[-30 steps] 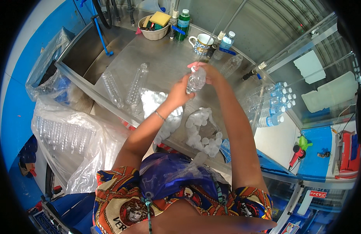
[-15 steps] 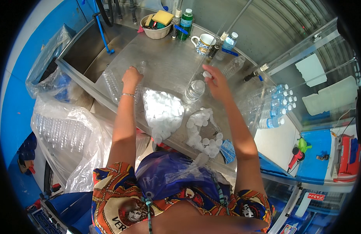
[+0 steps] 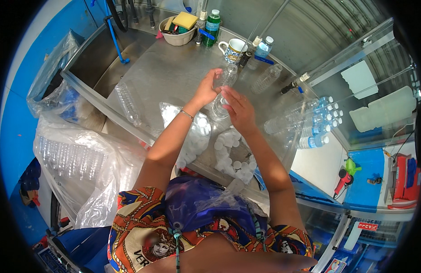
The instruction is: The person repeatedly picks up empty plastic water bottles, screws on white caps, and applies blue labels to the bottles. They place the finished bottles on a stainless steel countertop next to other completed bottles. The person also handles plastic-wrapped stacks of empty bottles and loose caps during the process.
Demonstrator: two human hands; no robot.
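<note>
My left hand (image 3: 207,89) is closed around a clear empty plastic bottle (image 3: 228,75), which tilts over the metal counter. Just beside it, my right hand (image 3: 239,108) has its fingers bunched at the top of a second clear bottle (image 3: 219,112) that stands on the counter. The white cap it held is now hidden under the fingers. Close to my body lie a clear bag of white caps (image 3: 194,141) and a second heap of white caps (image 3: 224,157) in thin plastic. Another empty bottle (image 3: 127,104) lies on its side at the left.
A sink (image 3: 101,59) opens at the far left, with a large bag of empty bottles (image 3: 74,154) below. Along the back stand a bowl of sponges (image 3: 178,36), a green bottle (image 3: 212,28), a mug (image 3: 233,50) and taps. Blue-labelled capped bottles (image 3: 322,119) stand in rows at right.
My left hand has come right and upward with a bottle from the left side. My right hand has brought the white cap down and inward onto the standing bottle's top.
</note>
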